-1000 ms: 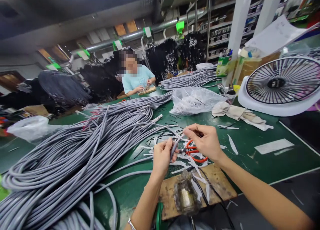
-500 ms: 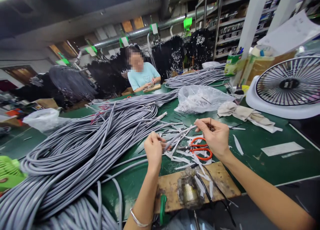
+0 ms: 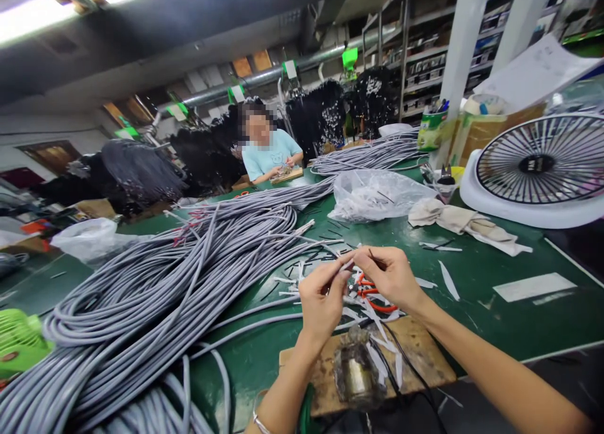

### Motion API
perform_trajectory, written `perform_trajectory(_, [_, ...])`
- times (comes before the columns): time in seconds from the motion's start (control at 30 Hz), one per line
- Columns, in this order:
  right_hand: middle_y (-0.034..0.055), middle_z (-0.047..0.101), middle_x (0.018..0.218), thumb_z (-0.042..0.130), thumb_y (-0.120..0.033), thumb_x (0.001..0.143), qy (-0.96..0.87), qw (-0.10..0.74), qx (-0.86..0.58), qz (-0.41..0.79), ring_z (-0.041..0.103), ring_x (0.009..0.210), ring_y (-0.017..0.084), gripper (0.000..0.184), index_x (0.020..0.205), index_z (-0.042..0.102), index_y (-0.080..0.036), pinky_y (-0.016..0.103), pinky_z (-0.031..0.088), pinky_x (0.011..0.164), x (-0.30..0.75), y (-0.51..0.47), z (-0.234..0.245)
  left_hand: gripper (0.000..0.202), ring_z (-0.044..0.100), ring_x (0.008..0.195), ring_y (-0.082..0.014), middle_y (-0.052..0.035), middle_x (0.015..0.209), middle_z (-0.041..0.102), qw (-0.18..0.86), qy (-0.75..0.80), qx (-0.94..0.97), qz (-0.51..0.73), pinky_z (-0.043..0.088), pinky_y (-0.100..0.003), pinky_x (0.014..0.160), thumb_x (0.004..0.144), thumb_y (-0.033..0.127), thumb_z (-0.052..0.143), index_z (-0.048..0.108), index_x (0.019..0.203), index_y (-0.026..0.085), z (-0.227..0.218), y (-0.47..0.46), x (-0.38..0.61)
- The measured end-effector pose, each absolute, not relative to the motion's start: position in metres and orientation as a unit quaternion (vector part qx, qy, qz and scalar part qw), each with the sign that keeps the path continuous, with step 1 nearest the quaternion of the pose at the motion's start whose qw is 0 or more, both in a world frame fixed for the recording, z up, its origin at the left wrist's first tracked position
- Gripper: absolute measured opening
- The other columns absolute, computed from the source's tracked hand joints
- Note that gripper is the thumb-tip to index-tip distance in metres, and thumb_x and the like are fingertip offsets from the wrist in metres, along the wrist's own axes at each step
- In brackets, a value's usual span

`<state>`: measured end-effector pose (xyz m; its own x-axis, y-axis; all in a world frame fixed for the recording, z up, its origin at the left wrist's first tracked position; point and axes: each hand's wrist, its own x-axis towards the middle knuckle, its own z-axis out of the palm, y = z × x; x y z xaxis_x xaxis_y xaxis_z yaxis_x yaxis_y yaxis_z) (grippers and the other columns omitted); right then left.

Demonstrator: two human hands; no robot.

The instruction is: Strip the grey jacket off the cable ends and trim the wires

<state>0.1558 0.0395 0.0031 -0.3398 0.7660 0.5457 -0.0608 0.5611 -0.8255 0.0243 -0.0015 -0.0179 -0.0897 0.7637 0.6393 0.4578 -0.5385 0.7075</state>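
Note:
My left hand [image 3: 323,295] is closed round a grey cable [image 3: 348,265] close to its end. The fingertips of my right hand [image 3: 391,280] pinch at the same cable end, and the two hands nearly touch. Their fingers cover most of the tip. Behind and below my right hand lie scissors with orange handles [image 3: 383,306], partly hidden. White strips [image 3: 350,314] and short black pieces [image 3: 321,256] are scattered around them. To the left, a big heap of coiled grey cables [image 3: 189,277] spreads over the green table [image 3: 472,314].
A wooden board [image 3: 425,358] with a metal drum-like device [image 3: 353,371] sits at the near edge. Further back are a clear plastic bag [image 3: 372,195], a cloth glove [image 3: 465,223] and a white fan [image 3: 533,170]. A co-worker [image 3: 271,154] sits across the table.
My hands have come together: the left moved right and slightly up, the right moved slightly down to meet it at the cable end. The view has shifted slightly.

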Motion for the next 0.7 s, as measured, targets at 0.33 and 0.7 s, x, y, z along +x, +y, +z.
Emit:
perform_trajectory(0.33, [-0.0004, 0.055, 0.063, 0.054, -0.035, 0.079, -0.702, 0.498, -0.269, 0.432, 0.047, 0.055, 0.009, 0.023, 0.074, 0.061, -0.014, 0.020, 0.037, 0.049, 0.162, 0.043, 0.008, 0.020, 0.043, 0.051, -0.0102, -0.0014, 0.056, 0.054, 0.122, 0.442, 0.714, 0.529, 0.032, -0.023, 0.050, 0.082, 0.021, 0.050, 0.069, 0.079, 0.015, -0.006, -0.017, 0.022])
perform_trajectory(0.7, [-0.0048, 0.030, 0.050, 0.044, -0.032, 0.084, -0.799, 0.480, -0.261, 0.252, 0.028, 0.047, 0.007, 0.038, 0.050, 0.037, -0.017, 0.023, 0.023, 0.047, 0.160, 0.034, 0.006, 0.022, 0.045, 0.049, -0.0099, -0.0008, 0.056, 0.052, -0.034, 0.501, 0.741, 0.445, 0.034, -0.021, 0.048, 0.082, 0.015, 0.047, 0.066, 0.091, 0.016, -0.007, -0.018, 0.017])
